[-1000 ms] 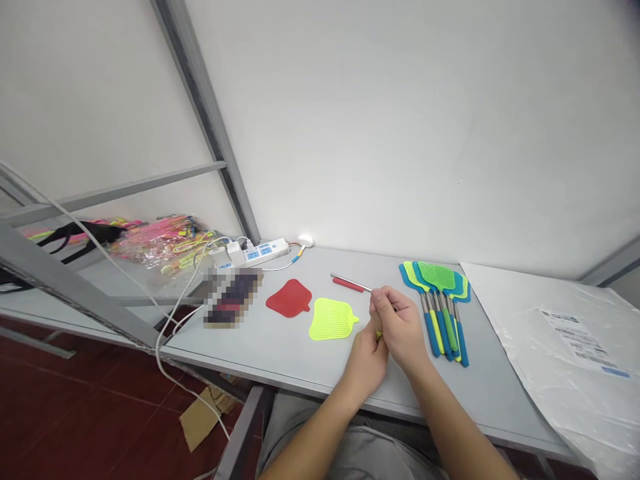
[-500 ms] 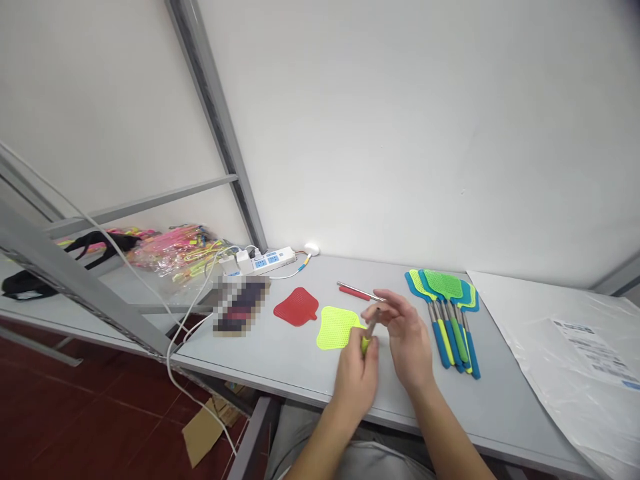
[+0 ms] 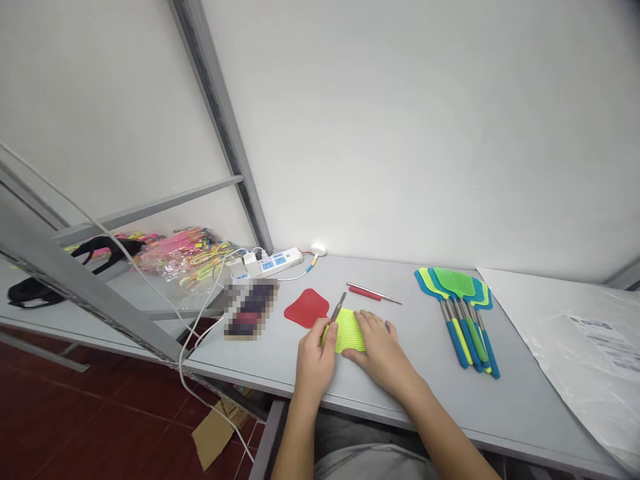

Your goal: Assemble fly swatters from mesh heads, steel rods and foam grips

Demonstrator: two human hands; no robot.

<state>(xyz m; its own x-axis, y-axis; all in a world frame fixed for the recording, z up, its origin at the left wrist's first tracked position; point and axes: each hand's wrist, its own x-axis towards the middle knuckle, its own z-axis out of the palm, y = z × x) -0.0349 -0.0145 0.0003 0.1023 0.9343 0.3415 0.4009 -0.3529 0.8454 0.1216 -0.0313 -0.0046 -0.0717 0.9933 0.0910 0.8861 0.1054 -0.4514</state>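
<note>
My left hand [image 3: 316, 360] is closed around a fly swatter handle [image 3: 338, 308], its metal rod pointing up and away; the yellow-green grip is mostly hidden by the fingers. My right hand [image 3: 384, 353] grips the right part of a yellow-green mesh fly swatter head [image 3: 349, 335], fingers along the far side and thumb at the near edge. Handle and head are close together, but I cannot tell whether they touch. Left of them lies a red swatter head [image 3: 306, 307]. Beyond my hands, a red grip [image 3: 365, 293] lies alongside a thin metal rod [image 3: 387, 297].
Several assembled fly swatters [image 3: 457, 313] lie in a pile at the right, beside white plastic wrapping [image 3: 560, 320]. To the left are a power strip [image 3: 275, 264] with cables, a pixelated object [image 3: 251, 310], a metal frame post [image 3: 220, 120] and bagged colourful items [image 3: 180, 250].
My left hand has moved left with the handle. My right hand has come down from beside the handle's tip onto the yellow-green swatter head. The view has shifted slightly.
</note>
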